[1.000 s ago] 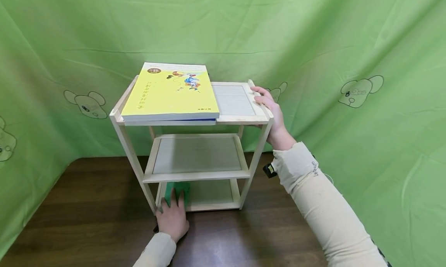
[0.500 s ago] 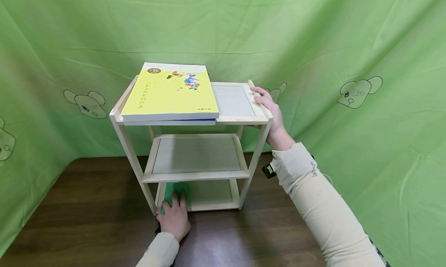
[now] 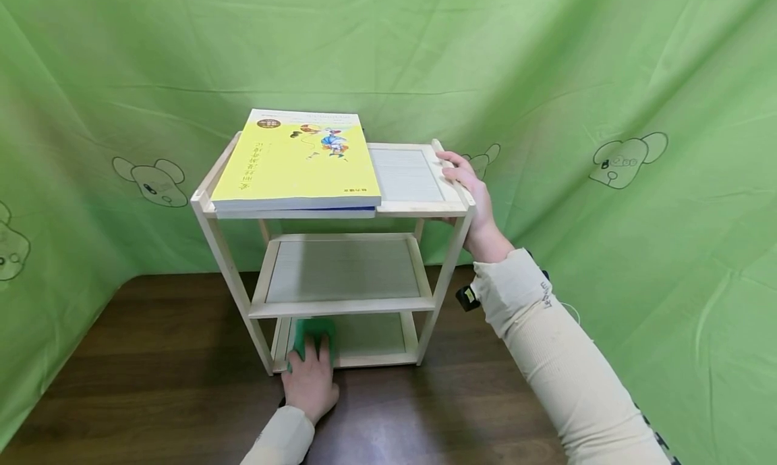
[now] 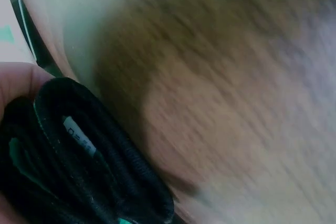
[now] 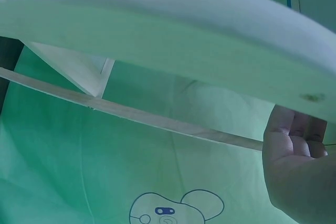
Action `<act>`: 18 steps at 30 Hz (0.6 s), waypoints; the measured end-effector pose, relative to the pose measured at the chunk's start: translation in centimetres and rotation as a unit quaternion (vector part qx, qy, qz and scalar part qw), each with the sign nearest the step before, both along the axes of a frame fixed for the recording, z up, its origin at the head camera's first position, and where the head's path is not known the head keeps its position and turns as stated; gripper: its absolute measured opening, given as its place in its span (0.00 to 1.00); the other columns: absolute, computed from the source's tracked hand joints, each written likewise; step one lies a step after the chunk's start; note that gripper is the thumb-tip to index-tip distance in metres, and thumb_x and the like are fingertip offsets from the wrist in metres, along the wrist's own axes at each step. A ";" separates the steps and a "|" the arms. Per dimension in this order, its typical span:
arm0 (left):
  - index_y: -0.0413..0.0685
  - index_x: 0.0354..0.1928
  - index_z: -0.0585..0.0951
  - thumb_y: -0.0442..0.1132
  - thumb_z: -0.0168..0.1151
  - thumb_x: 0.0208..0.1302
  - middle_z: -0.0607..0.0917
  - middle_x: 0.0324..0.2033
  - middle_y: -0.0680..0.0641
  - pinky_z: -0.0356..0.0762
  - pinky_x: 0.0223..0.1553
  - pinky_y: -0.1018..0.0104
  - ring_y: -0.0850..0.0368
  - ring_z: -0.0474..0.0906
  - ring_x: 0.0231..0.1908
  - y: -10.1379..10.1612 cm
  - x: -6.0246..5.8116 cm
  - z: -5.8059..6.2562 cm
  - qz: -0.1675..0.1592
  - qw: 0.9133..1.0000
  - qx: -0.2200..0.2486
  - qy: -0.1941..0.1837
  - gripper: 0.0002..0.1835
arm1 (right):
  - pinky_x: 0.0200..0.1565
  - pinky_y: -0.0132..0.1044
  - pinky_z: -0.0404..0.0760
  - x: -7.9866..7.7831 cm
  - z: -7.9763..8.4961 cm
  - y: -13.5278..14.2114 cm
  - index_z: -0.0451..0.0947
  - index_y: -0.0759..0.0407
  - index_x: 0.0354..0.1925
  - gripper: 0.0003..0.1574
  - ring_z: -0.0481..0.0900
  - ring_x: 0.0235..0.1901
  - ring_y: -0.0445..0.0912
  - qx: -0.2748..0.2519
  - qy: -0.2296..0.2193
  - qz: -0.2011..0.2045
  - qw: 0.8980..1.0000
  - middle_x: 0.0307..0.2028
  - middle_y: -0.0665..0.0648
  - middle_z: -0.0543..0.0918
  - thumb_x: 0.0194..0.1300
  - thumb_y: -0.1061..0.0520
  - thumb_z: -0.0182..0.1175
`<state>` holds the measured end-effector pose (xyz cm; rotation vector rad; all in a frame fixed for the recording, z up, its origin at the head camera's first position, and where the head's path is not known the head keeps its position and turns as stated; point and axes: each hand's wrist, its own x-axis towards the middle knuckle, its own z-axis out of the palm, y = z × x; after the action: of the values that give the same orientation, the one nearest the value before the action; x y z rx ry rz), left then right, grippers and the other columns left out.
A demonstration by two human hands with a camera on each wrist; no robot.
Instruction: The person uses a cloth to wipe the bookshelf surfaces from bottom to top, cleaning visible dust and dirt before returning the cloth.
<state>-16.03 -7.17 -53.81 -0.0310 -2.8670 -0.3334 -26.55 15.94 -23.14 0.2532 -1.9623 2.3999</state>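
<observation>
A pale wooden three-tier shelf (image 3: 342, 308) stands on the dark wood floor. On its bottom board lies a green cloth (image 3: 317, 329), near the left side. The left hand (image 3: 311, 385) rests on this cloth with its fingers extended and spread; the thumb lies apart, to the right. In the left wrist view a black strap (image 4: 110, 145) hides most of that hand. The right hand (image 3: 476, 205) grips the right side rail of the top tier, fingers over it. In the right wrist view the same hand's fingers bend up against the shelf's rail.
Yellow-covered books (image 3: 300, 165) lie stacked on the left part of the top tier, their front edges near its rim. A green curtain (image 3: 388, 53) with bear drawings hangs behind and at both sides. The wood floor (image 3: 152, 357) surrounds the shelf.
The left hand and the green cloth under its fingers have shifted a little to the right along the bottom board. The right hand, the books and the shelf stay as they were.
</observation>
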 end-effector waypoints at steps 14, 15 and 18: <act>0.47 0.64 0.66 0.42 0.67 0.35 0.67 0.59 0.36 0.70 0.28 0.40 0.31 0.66 0.47 1.3 -0.1 -0.4 -0.017 1.000 -0.006 0.009 0.45 | 0.46 0.38 0.65 -0.1 0.0 -0.1 0.66 0.45 0.57 0.23 0.63 0.50 0.48 -0.008 0.001 0.001 1.000 0.63 0.53 0.60 0.64 0.53 0.43; 0.47 0.64 0.66 0.42 0.67 0.35 0.67 0.59 0.36 0.70 0.28 0.40 0.31 0.66 0.47 1.4 -0.1 -0.4 -0.018 1.000 -0.007 0.008 0.45 | 0.45 0.38 0.66 0.0 0.0 -0.1 0.66 0.45 0.58 0.23 0.63 0.51 0.49 -0.008 0.001 0.001 1.000 0.63 0.53 0.60 0.64 0.53 0.43; 0.47 0.64 0.66 0.42 0.67 0.36 0.67 0.59 0.36 0.70 0.29 0.40 0.31 0.66 0.48 1.8 -0.1 -0.3 -0.021 1.000 -0.007 0.008 0.45 | 0.42 0.39 0.69 0.0 0.0 0.0 0.66 0.45 0.58 0.24 0.63 0.51 0.49 -0.002 -0.001 0.000 1.000 0.63 0.53 0.60 0.64 0.52 0.44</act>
<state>-16.14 -5.36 -54.12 -0.0976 -2.8555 -0.3190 -26.53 15.96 -23.11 0.2502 -1.9586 2.4045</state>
